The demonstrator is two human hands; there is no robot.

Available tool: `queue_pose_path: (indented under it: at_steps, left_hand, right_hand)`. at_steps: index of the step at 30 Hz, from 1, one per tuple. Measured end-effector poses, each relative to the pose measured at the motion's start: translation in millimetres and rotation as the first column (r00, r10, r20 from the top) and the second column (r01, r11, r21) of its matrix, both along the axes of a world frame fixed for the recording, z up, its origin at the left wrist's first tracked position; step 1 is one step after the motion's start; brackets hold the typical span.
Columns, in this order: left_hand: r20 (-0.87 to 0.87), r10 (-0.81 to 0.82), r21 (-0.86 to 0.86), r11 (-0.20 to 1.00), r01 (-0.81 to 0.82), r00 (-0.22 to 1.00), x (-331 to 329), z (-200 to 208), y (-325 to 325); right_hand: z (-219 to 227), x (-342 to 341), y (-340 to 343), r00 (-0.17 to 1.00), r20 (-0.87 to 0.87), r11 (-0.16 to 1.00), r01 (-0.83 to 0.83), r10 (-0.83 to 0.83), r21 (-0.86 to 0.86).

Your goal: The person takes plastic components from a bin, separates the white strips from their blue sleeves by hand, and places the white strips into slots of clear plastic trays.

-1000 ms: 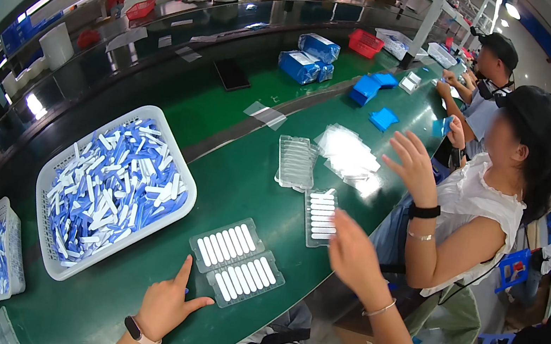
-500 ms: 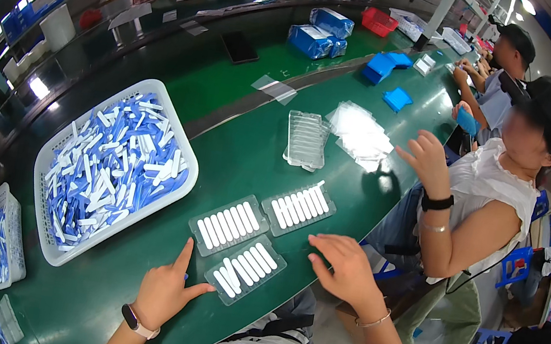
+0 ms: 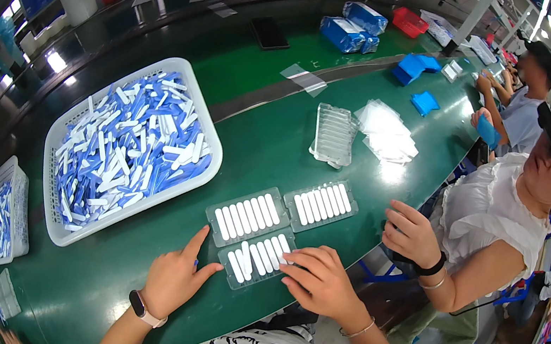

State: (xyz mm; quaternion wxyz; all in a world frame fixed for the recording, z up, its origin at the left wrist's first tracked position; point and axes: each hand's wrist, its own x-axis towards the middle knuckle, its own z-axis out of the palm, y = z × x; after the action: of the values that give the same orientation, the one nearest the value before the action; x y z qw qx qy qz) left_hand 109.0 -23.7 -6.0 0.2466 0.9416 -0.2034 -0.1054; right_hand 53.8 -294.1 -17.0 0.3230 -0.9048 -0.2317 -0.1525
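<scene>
Three clear plastic trays hold rows of white round-ended sticks: a near tray (image 3: 224,261), a far left tray (image 3: 211,219) and a far right tray (image 3: 354,206). In the near tray one white stick (image 3: 246,259) lies askew among the others. My left hand (image 3: 170,277) rests beside this tray's left end, index finger and thumb spread apart, the other fingers curled under. A small blue bit peeks out by its palm; I cannot make out what it is. My right hand (image 3: 324,282) is open over the near tray's right end, fingertips at the rightmost sticks.
A large white basket (image 3: 214,163) of blue and white pieces stands left, with a smaller basket (image 3: 25,234) beyond it. Stacked empty trays (image 3: 334,134) and clear sheets (image 3: 388,135) lie farther back. At right, a co-worker's hand (image 3: 415,236) hovers by the table edge.
My right hand has come left, from beside the near tray onto its right end. My left hand keeps its place by the tray. The co-worker's hand has dropped lower, and the whole view has shifted.
</scene>
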Motion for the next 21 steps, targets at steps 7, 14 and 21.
queue_pose_path:
  at_steps: [7, 14, 21]
  left_hand:
    - [0.096, 0.073, -0.169, 0.984, -0.056, 0.993, -13, 2, -13]
    - [0.169, -0.103, -0.106, 0.987, 0.122, 0.980, -24, -1, -11]
    - [0.141, -0.215, -0.056, 0.973, 0.224, 0.966, -24, 1, -22]
  right_hand:
    - [9, 6, 23, 0.997, -0.037, 0.991, -0.070, 0.066, -0.112]
    - [5, 13, 36, 0.991, -0.092, 0.949, -0.118, 0.095, -0.292]
    - [7, 7, 23, 0.966, -0.221, 0.941, -0.193, 0.133, -0.277]
